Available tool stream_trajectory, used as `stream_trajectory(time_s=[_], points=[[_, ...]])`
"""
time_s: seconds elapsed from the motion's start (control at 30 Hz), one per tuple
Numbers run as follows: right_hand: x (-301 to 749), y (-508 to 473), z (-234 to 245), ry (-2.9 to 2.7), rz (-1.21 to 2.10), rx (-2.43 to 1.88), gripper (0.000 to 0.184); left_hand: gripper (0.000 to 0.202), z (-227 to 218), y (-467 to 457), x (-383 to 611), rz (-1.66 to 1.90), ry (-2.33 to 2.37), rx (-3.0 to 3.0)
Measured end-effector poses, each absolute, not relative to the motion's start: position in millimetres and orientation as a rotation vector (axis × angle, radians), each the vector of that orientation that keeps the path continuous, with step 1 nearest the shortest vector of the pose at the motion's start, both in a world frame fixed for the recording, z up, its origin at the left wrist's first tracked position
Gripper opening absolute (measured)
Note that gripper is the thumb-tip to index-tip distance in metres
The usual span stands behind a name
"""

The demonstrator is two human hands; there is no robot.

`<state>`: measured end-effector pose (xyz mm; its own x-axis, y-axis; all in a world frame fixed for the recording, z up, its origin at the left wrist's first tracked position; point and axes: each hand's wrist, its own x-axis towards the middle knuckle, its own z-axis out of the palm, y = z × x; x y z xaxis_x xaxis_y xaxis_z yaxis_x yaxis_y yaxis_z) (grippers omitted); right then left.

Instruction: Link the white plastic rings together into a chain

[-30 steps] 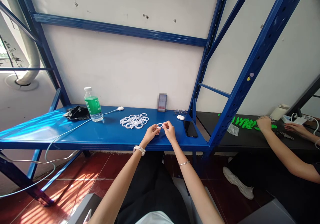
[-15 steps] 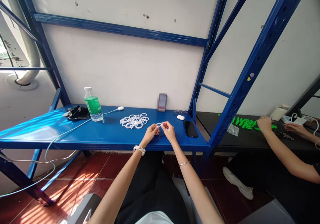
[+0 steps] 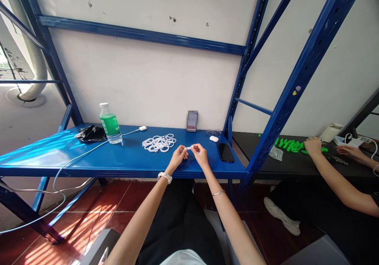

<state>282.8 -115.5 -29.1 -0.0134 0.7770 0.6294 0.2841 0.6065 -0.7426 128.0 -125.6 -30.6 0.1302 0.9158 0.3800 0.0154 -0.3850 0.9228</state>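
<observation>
Between my two hands is a small white ring (image 3: 189, 148), seen nearly edge-on and pinched at both sides. My left hand (image 3: 178, 157) has its fingertips closed on the ring's left side. On the other side, my right hand (image 3: 199, 154) pinches it between thumb and fingers. Both hands are just above the front part of the blue table (image 3: 130, 158). To the left of them lies a loose pile of white rings (image 3: 159, 143), several overlapping one another.
A water bottle (image 3: 110, 123), a black plastic bag (image 3: 91, 133) and a white cable (image 3: 89, 151) are on the left. Right of my hands lie a black phone (image 3: 225, 153), a white case (image 3: 213, 139) and glasses (image 3: 213, 132). Another person's hands (image 3: 313, 145) work beside green pieces (image 3: 291, 145).
The ring between my fingers has turned from a slight arch to a flatter, straighter look. My hands have barely moved, and the ring pile is unchanged.
</observation>
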Motion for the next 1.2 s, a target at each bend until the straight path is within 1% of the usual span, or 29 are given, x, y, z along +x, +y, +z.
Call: stream_trajectory(time_s=[0.57,0.83,1.2], points=[[282.6,-119.4,-25.3,-1.590,0.480,-0.874,0.028,0.043,-25.1,-131.0,127.9,1.343,0.959,1.615],[281.9,-118.6,-25.8,-1.546,0.520,-0.874,0.030,0.049,-26.7,-128.2,128.6,1.347,0.936,1.566],[281.9,-119.5,-25.3,-1.603,0.550,-0.836,0.027,0.054,-30.0,-125.2,127.9,1.365,0.942,1.559]])
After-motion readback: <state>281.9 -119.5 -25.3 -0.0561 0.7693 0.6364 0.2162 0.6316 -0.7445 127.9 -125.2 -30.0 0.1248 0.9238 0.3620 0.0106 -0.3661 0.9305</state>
